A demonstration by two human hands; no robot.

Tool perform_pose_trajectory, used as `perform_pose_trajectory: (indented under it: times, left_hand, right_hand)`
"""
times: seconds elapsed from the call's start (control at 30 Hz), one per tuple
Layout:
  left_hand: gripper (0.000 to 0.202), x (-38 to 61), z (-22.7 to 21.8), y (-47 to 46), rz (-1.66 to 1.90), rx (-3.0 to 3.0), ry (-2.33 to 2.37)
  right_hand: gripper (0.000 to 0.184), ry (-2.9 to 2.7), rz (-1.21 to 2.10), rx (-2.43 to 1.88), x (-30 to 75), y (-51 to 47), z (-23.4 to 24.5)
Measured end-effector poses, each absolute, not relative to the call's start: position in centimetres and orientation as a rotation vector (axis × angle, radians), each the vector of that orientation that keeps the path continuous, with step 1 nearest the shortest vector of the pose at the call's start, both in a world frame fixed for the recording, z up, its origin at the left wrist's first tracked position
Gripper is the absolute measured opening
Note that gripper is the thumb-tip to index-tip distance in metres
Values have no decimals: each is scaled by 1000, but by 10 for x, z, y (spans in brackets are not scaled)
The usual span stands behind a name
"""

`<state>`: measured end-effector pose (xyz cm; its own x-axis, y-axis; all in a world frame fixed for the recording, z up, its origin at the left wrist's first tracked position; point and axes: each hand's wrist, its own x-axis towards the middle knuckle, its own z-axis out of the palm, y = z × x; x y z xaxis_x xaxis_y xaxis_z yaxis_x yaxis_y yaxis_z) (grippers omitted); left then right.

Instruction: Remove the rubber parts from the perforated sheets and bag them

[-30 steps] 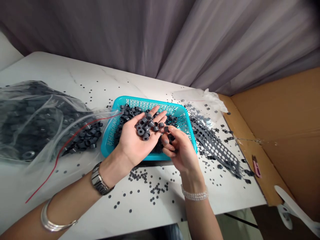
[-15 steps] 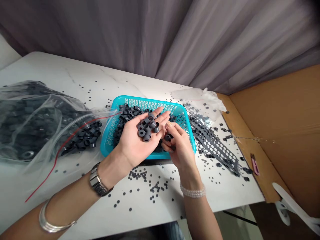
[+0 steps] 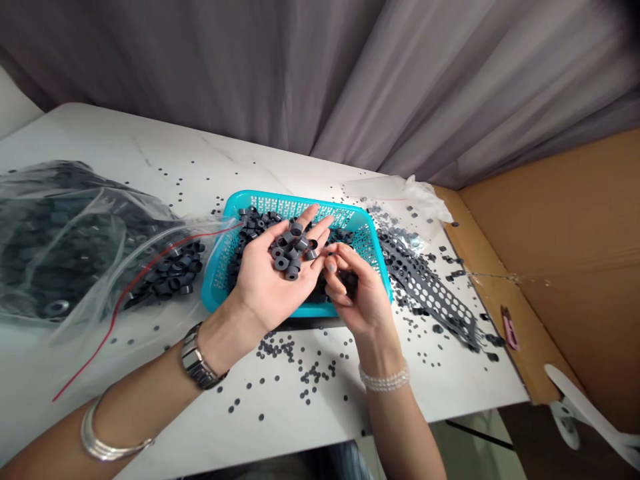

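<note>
My left hand (image 3: 273, 283) lies palm up over the basket with its fingers stretched out, holding a small heap of dark grey plastic caps (image 3: 294, 250). The caps are short cylinders, several with a round hole in the end. Close beside its fingertips, my right hand (image 3: 363, 293) has curled fingers, thumb and forefinger near each other. A dark piece like a cap (image 3: 349, 283) shows partly inside those fingers; the rest is hidden. Below both hands, the turquoise basket (image 3: 213, 297) holds many more dark caps.
To the left, a clear zip bag (image 3: 80, 247) with a red strip spills dark caps. Small dark discs (image 3: 315, 373) are scattered over the white table (image 3: 165, 433). Right of the basket lie a perforated dark sheet (image 3: 435, 300), a cardboard box (image 3: 550, 267) and a pink cutter (image 3: 510, 330).
My left hand has shifted slightly left and up, with the caps still in its palm. My right fingers have moved, and the cap in them shows less clearly.
</note>
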<state>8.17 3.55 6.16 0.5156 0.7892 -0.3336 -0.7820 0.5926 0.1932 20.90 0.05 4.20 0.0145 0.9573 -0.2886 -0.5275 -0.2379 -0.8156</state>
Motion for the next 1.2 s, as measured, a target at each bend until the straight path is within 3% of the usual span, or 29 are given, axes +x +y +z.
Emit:
perform_pose_trajectory:
  times: [0.27, 0.57, 0.87, 1.2]
  left_hand:
    - [47, 84, 59, 32, 948, 23, 428]
    - [48, 83, 60, 33, 954, 42, 441]
    - [45, 84, 65, 32, 993, 9, 477]
    - [46, 82, 61, 36, 973, 46, 470]
  right_hand:
    - [29, -920, 1211, -1275, 198, -6, 38]
    - [8, -737, 1430, -1136, 207, -3, 37]
    - [15, -784, 1352, -1178, 201, -5, 40]
    - [23, -324, 1839, -866, 219, 4, 40]
